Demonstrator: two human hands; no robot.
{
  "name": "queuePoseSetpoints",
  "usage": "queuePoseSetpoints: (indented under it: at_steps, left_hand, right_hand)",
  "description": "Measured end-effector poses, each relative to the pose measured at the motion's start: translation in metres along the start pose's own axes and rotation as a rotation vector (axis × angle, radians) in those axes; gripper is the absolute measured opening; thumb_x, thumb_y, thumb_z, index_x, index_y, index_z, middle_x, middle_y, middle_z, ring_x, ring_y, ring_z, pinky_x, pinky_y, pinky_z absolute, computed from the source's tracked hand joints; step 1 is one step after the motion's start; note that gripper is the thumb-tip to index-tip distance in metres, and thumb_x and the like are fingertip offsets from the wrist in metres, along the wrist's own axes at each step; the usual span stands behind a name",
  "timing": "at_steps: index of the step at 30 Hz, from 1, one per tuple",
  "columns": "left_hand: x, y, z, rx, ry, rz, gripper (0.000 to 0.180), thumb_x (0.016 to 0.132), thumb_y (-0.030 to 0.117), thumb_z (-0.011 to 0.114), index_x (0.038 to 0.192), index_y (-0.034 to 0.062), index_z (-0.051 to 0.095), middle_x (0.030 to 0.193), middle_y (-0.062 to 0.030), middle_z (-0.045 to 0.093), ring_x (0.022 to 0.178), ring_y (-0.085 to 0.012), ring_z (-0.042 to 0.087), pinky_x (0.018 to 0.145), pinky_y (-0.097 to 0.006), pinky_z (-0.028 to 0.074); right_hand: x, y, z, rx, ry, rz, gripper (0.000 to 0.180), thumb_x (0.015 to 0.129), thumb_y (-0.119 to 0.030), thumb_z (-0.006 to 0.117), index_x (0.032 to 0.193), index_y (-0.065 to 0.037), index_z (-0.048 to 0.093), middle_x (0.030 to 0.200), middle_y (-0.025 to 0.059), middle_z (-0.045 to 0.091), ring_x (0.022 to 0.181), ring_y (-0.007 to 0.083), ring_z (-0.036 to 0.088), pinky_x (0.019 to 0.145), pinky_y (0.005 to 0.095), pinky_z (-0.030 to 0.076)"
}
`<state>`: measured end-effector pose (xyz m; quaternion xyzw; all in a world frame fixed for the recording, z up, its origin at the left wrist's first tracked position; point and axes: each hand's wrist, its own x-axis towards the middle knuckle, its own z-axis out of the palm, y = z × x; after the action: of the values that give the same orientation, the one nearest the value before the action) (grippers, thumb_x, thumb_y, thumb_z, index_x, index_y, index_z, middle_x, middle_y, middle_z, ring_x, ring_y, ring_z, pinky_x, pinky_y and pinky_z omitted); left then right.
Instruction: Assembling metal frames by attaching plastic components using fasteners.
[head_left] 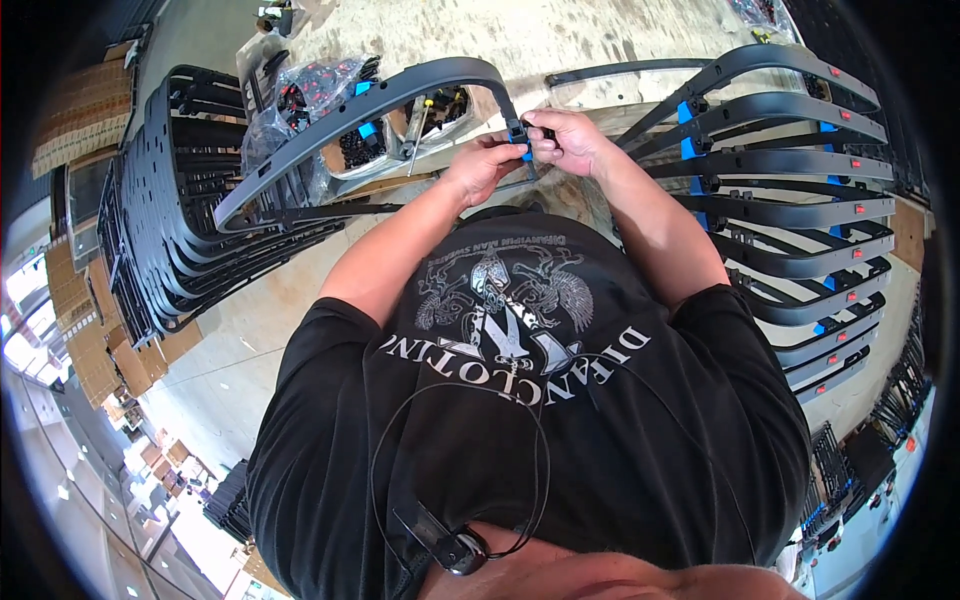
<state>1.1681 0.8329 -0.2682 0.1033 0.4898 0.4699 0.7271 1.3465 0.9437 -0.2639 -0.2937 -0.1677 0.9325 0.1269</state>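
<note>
A black curved frame [400,82] lies across the table's near edge in front of me, its right end bending down toward my hands. My left hand [482,168] is closed on that end, fingers beside a small blue piece at the joint. Right up against it, my right hand [566,143] pinches a small black part [540,128] next to the frame's end. The fingers hide most of this part, so its exact kind cannot be made out. A screwdriver [420,125] with a yellow handle rests in a bin just left of my hands.
Stacked black frames [180,200] stand at the left. More curved frames [800,210] with red and blue pieces are stacked at the right. Clear plastic bags [310,88] and a bin of small black parts [362,148] sit on the worn table [580,40]. Cardboard boxes [85,120] stand far left.
</note>
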Motion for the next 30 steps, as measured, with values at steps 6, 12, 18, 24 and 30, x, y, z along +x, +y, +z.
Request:
queuePoseSetpoints:
  at_steps: [6, 12, 18, 24, 30]
  left_hand:
    - [0.000, 0.003, -0.001, 0.016, 0.018, -0.042, 0.038, 0.088, 0.005, 0.077, 0.122, -0.0018, 0.061, 0.116, -0.0096, 0.067, 0.106, -0.0209, 0.066, 0.099, -0.038, 0.053]
    - [-0.001, 0.006, 0.002, 0.124, 0.092, -0.059, 0.036, 0.090, 0.011, 0.077, 0.120, -0.0035, 0.063, 0.114, -0.0094, 0.069, 0.102, -0.0191, 0.067, 0.092, -0.034, 0.055]
    - [-0.033, 0.027, 0.008, 0.890, 0.231, 0.190, 0.024, 0.089, 0.011, 0.078, 0.106, -0.0032, 0.067, 0.103, -0.0105, 0.071, 0.086, -0.0155, 0.069, 0.077, -0.029, 0.055]
    - [-0.063, 0.053, 0.039, 1.377, -0.108, 0.890, 0.024, 0.077, 0.021, 0.080, 0.095, 0.0065, 0.072, 0.095, -0.0089, 0.063, 0.092, -0.0314, 0.064, 0.081, -0.041, 0.054]
    - [-0.067, 0.054, 0.037, 1.450, -0.058, 0.831, 0.026, 0.078, 0.026, 0.081, 0.093, 0.0074, 0.073, 0.092, -0.0091, 0.065, 0.092, -0.0310, 0.065, 0.082, -0.044, 0.053]
  right_hand:
    - [-0.007, -0.003, 0.010, -0.262, 0.184, 0.071, 0.023, 0.101, -0.031, 0.065, 0.090, -0.012, 0.058, 0.058, -0.0086, 0.036, 0.045, 0.0054, 0.028, 0.043, 0.0245, 0.020]
    - [-0.007, 0.003, 0.018, -0.456, 0.261, 0.022, 0.040, 0.106, -0.048, 0.050, 0.090, -0.011, 0.058, 0.061, -0.0041, 0.042, 0.048, 0.0114, 0.032, 0.046, 0.0285, 0.026]
    - [-0.040, -0.001, 0.021, 0.008, 0.005, 0.096, 0.066, 0.103, -0.062, 0.042, 0.110, 0.001, 0.061, 0.102, 0.0163, 0.063, 0.096, 0.0290, 0.062, 0.086, 0.0437, 0.050]
    - [-0.046, 0.009, 0.038, 0.210, -0.112, 0.012, 0.075, 0.102, -0.060, 0.045, 0.125, 0.010, 0.056, 0.123, 0.0267, 0.061, 0.117, 0.0404, 0.060, 0.100, 0.0508, 0.049]
    - [-0.040, 0.022, 0.039, 0.168, -0.122, -0.090, 0.073, 0.101, -0.058, 0.049, 0.128, 0.010, 0.055, 0.121, 0.0237, 0.063, 0.110, 0.0348, 0.063, 0.095, 0.0460, 0.050]
